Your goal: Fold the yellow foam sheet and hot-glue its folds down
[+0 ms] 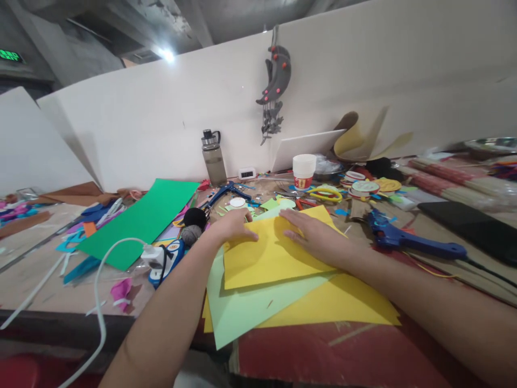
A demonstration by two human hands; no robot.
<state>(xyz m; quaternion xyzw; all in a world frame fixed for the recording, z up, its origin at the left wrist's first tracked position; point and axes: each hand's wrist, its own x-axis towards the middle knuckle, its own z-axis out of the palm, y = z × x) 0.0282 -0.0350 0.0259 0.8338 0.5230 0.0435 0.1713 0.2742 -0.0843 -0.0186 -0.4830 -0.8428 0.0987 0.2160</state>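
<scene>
A yellow craft sheet [274, 256] lies in front of me, over a pale green sheet [238, 310] and a larger yellow sheet [351, 304]. At its left upper edge, my left hand [236, 226] has its thumb on top and its fingers curled past the edge, closed on the sheet. My right hand [313, 234] lies on the upper right part of the same sheet, fingers stretched out. Beyond the hands are pale green scraps [270, 203] and a white disc [237, 202].
On the right are a blue glue gun [416, 240] and a black phone [472, 229]. Yellow-handled scissors [325, 194], paper cups [304, 171] and a bottle [214, 159] stand or lie farther back. A green sheet [141, 221] and a plugged power strip [167, 261] are left.
</scene>
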